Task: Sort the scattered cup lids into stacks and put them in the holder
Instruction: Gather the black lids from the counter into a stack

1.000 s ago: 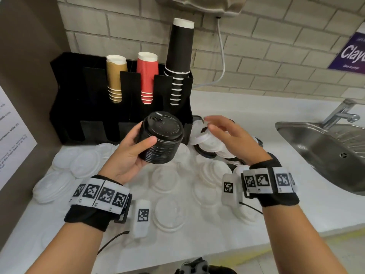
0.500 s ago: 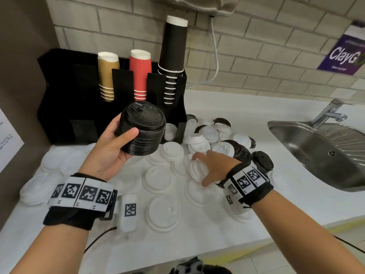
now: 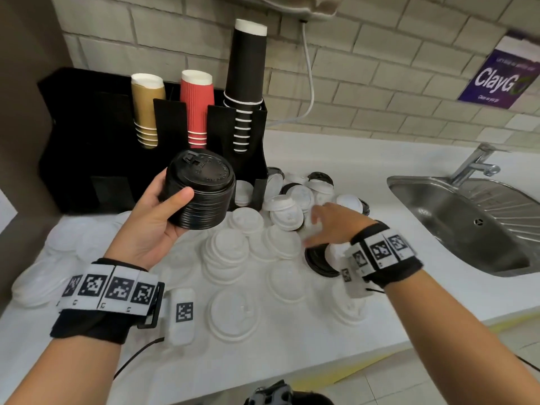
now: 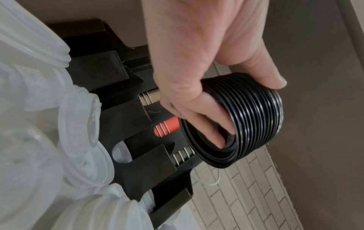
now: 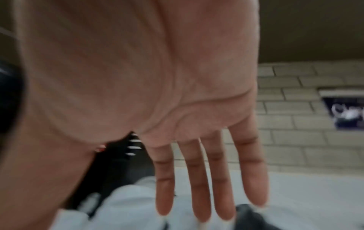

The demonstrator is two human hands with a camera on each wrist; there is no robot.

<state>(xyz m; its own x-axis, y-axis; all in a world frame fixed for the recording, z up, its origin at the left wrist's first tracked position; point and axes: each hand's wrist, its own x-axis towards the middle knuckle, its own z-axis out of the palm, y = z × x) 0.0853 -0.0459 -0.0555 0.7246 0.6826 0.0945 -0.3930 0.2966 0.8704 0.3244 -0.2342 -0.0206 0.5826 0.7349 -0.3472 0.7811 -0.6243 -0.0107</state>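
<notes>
My left hand [image 3: 163,217] grips a tall stack of black lids [image 3: 201,191] in front of the black holder [image 3: 87,147]; in the left wrist view the thumb and fingers wrap the black lid stack [image 4: 246,118]. My right hand [image 3: 330,223] hovers flat over the heap of white lids [image 3: 286,211], its fingers [image 5: 199,179] straight and empty. A black lid [image 3: 318,258] lies just under the right wrist. More white lids [image 3: 233,311] are scattered across the white counter [image 3: 438,287].
Gold [image 3: 146,109], red [image 3: 195,106] and black cup stacks [image 3: 248,80] stand in the holder. A steel sink [image 3: 473,220] with a tap [image 3: 479,162] lies to the right. A brown wall [image 3: 26,83] closes the left side. The counter's front edge [image 3: 292,372] runs near me.
My right hand dropped from beside the black stack to the lid heap, then slid right over it with fingers spread. The left hand kept its grip on the black stack.
</notes>
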